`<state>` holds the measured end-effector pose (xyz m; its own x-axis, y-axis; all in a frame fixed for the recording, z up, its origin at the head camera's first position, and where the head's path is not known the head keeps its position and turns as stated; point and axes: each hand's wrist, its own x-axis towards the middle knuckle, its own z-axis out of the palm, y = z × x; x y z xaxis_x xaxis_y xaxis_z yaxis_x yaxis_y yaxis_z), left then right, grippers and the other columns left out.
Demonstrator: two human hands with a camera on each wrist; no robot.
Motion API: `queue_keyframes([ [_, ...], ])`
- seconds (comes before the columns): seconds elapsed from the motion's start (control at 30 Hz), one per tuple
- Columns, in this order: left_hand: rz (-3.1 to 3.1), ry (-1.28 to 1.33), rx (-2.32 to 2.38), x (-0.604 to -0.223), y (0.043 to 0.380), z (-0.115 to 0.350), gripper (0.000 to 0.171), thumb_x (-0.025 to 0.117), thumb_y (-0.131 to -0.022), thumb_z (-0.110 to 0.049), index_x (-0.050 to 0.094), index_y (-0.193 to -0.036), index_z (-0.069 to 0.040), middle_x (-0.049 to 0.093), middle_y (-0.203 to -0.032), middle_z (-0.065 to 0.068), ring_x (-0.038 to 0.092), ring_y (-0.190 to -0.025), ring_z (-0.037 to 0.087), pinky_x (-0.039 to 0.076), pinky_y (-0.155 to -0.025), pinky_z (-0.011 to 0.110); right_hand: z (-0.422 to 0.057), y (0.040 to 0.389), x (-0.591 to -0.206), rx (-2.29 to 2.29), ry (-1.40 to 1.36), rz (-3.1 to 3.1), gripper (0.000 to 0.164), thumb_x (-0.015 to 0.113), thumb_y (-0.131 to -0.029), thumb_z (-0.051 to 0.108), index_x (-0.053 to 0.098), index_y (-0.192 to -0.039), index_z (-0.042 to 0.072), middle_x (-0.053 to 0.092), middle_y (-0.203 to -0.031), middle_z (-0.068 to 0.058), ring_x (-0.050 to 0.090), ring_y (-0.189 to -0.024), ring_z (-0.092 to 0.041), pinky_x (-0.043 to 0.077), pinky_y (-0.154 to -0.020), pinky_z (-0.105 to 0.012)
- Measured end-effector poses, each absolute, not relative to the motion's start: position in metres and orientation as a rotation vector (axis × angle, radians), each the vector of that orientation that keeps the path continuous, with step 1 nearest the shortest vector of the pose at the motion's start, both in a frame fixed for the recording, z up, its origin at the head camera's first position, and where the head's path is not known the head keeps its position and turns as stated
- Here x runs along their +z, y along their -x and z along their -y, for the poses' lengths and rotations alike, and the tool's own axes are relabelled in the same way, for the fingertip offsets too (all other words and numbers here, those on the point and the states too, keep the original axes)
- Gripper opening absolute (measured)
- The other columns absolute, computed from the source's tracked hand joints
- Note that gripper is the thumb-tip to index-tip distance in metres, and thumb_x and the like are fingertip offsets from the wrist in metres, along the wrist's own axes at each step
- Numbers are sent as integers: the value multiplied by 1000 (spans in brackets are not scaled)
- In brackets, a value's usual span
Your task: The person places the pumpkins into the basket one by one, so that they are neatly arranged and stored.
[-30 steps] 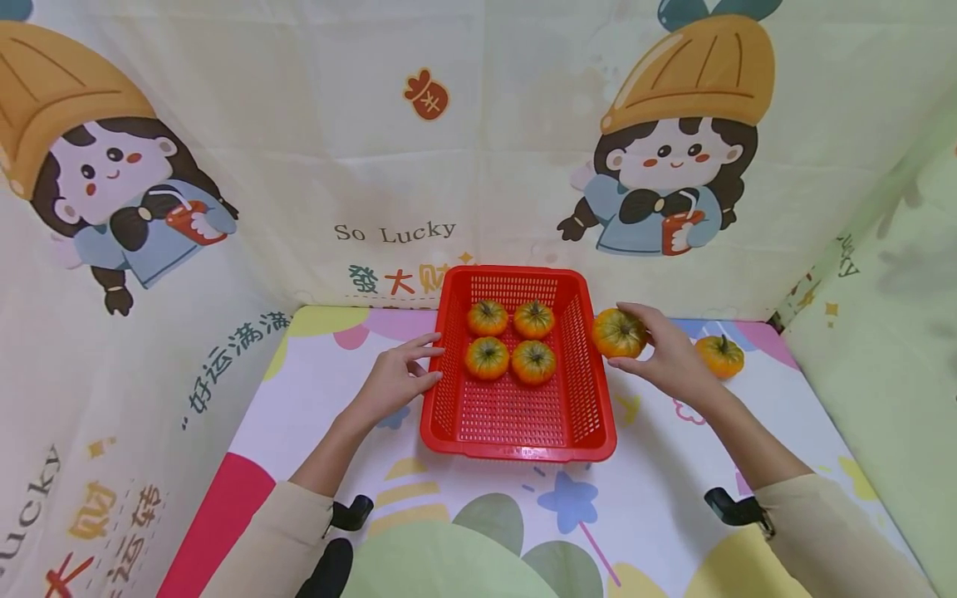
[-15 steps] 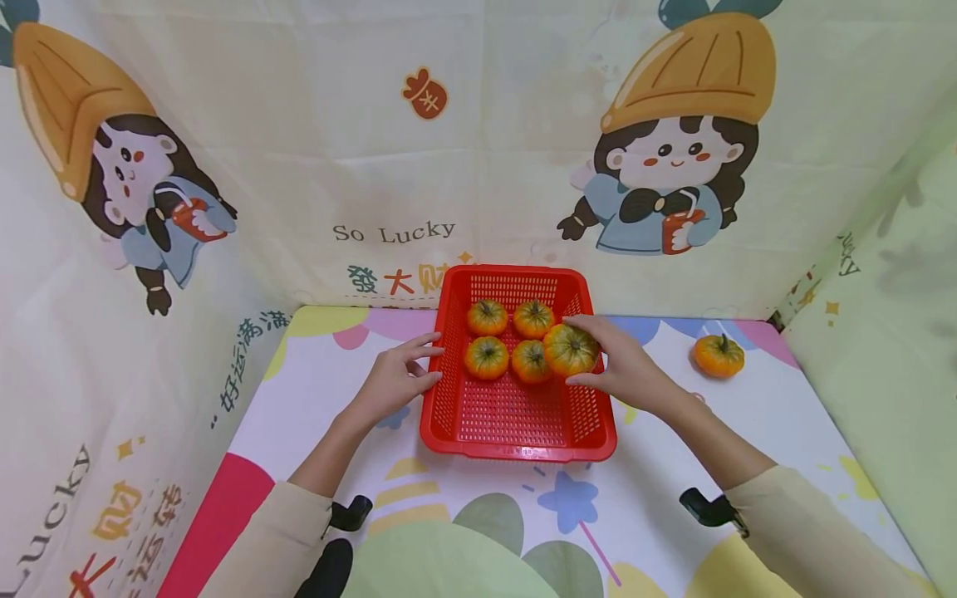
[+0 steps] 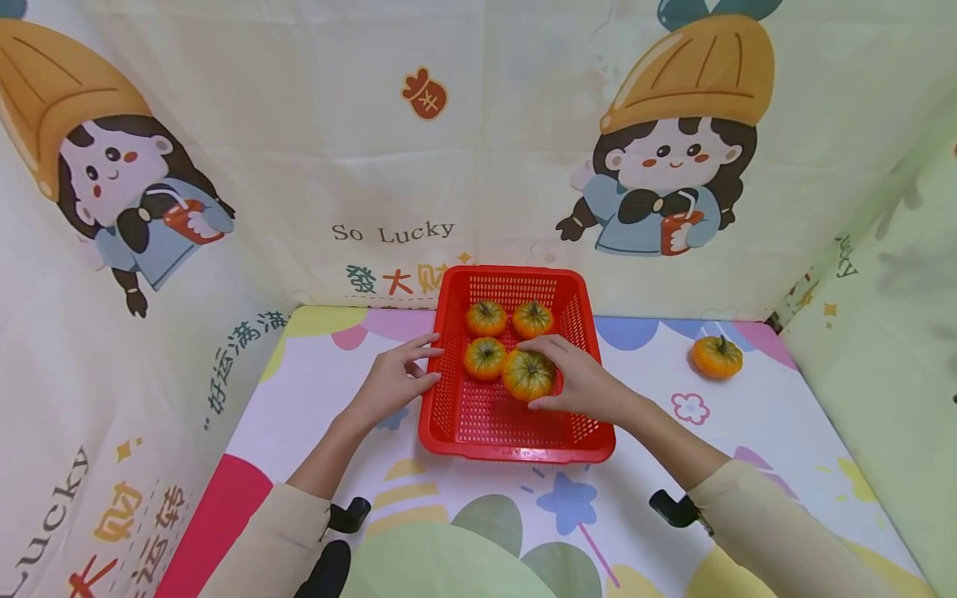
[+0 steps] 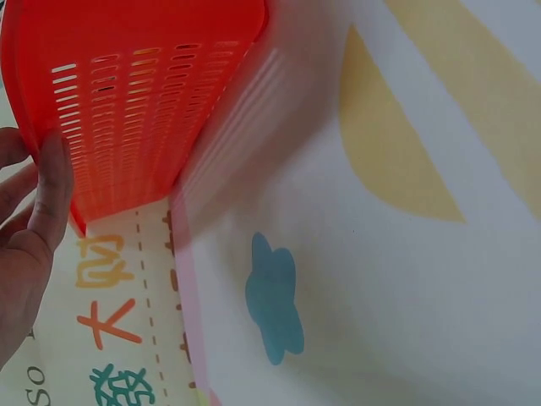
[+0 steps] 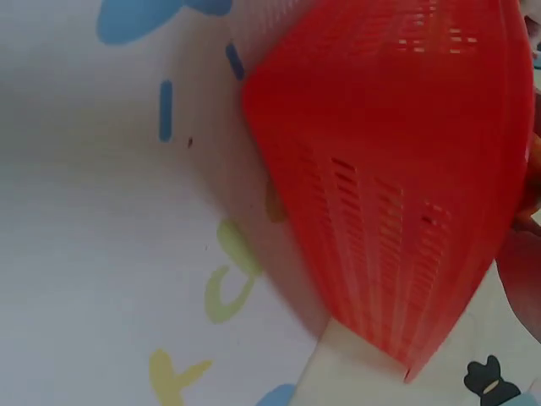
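In the head view, my right hand grips a small orange-and-green pumpkin by its right side, over the inside of a red plastic basket. Three more pumpkins show in the basket: one at back left, one at back right and one at left. Another, seen there earlier, is hidden beneath the held one. My left hand rests its extended fingertips along the basket's left rim; the left wrist view shows its thumb against that rim. The right wrist view catches mostly the basket's outer wall.
A single pumpkin lies on the patterned table cover, right of the basket. Behind the table hangs a printed cloth backdrop, and more cloth encloses the right side. The basket stands near the table's back edge.
My right hand has carried the pumpkin leftward from outside the basket's right rim, over it, to above the front right pumpkin inside. The left hand has stayed at the left rim.
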<state>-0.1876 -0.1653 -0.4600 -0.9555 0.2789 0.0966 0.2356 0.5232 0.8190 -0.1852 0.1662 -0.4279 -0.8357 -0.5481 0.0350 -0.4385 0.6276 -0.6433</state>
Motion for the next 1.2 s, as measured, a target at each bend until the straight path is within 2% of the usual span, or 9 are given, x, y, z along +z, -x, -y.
queue_keyframes([
  [0.2,-2700,-464,1440,-457,187,165,43,77,-91,-11,69,-132,-2,56,-154,7,66,-73,13,59,-66,22,-150,185,-435,-936,876,-2627,79,91,-78,25,53,-147,24,53,-147,-1,49,-140,-26,59,-97,-46],
  [0.33,-2704,-465,1444,-455,186,164,43,77,-90,-11,70,-131,-2,57,-153,6,67,-73,14,59,-66,22,-142,185,-439,-901,913,-2589,78,91,-78,25,54,-148,23,54,-148,0,47,-142,-26,55,-105,-49],
  [0.5,-2700,-485,1437,-457,187,164,43,77,-91,-11,69,-132,-1,56,-153,6,67,-74,14,59,-67,22,-133,187,-446,-848,922,-2567,81,90,-79,26,52,-150,24,54,-150,1,45,-143,-26,52,-107,-53],
  [0.93,-2709,-490,1421,-459,188,166,43,77,-91,-12,69,-133,-3,56,-153,4,67,-75,14,59,-68,22,-113,193,-458,-785,946,-2468,77,89,-79,22,54,-147,19,60,-144,2,52,-138,-22,55,-104,-44],
  [1.2,-2707,-490,1431,-460,189,166,44,77,-91,-12,69,-133,-4,56,-153,4,67,-75,14,59,-69,21,-107,195,-464,-725,960,-2429,77,89,-79,21,54,-147,15,61,-142,-1,55,-135,-23,53,-107,-46],
])
